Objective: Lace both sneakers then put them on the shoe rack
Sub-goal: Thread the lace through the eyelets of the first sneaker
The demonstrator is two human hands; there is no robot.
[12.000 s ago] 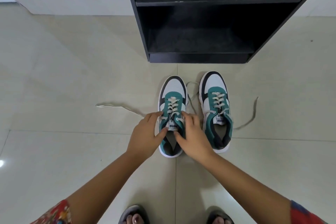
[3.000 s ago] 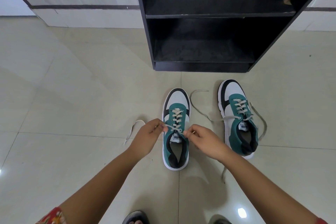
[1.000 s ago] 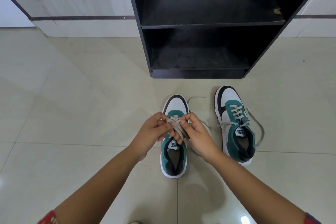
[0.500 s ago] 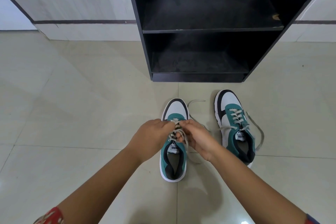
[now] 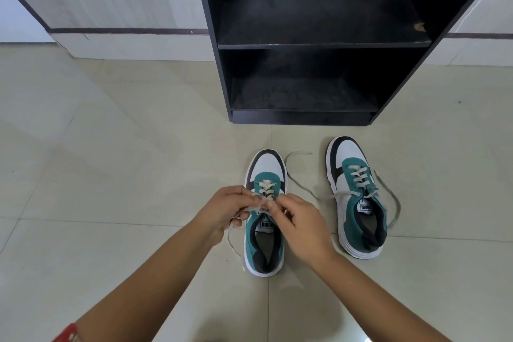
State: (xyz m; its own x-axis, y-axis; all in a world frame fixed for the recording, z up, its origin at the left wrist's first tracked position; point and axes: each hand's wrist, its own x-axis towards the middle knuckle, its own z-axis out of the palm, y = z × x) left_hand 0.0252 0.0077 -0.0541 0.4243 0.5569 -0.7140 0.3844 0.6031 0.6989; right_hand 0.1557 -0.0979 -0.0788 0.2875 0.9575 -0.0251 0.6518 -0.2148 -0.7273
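Two teal, white and black sneakers stand on the tiled floor, toes toward the rack. The left sneaker [image 5: 264, 236] sits between my hands. My left hand [image 5: 228, 209] and my right hand [image 5: 298, 219] meet over its tongue, each pinching a beige lace end [image 5: 256, 207] near the top eyelets. One lace tail hangs down to the floor at the shoe's left side. The right sneaker [image 5: 358, 203] stands apart on the right, laced up, with its lace ends [image 5: 395, 203] lying loose on both sides.
A black shoe rack [image 5: 305, 44] with two open shelves stands straight ahead against a white wall. Its lower shelf [image 5: 302, 97] lies just beyond the sneakers' toes. Pale floor tiles spread to the left and right.
Both hands have lowered slightly onto the left sneaker's tongue and keep working the lace ends together. The right sneaker has not moved.
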